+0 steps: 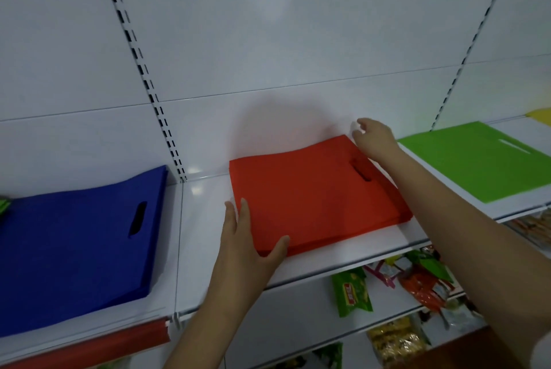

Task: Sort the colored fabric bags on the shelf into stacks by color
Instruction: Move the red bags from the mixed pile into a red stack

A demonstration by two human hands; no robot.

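Observation:
A stack of red fabric bags (310,195) lies in the middle of the white shelf (202,219). My left hand (247,243) presses flat against the stack's near left corner, fingers straight along the left edge and thumb along the front edge. My right hand (372,137) hovers at the stack's far right corner, fingers loosely curved, holding nothing. A stack of blue bags (74,234) lies to the left. A green bag (477,160) lies to the right, with a bit of a yellow bag (541,115) behind it.
The white back panel with slotted uprights (149,85) stands right behind the bags. A scrap of green (4,204) shows at the far left edge. Lower shelves hold snack packets (411,285). A red price strip (89,342) runs along the shelf front at left.

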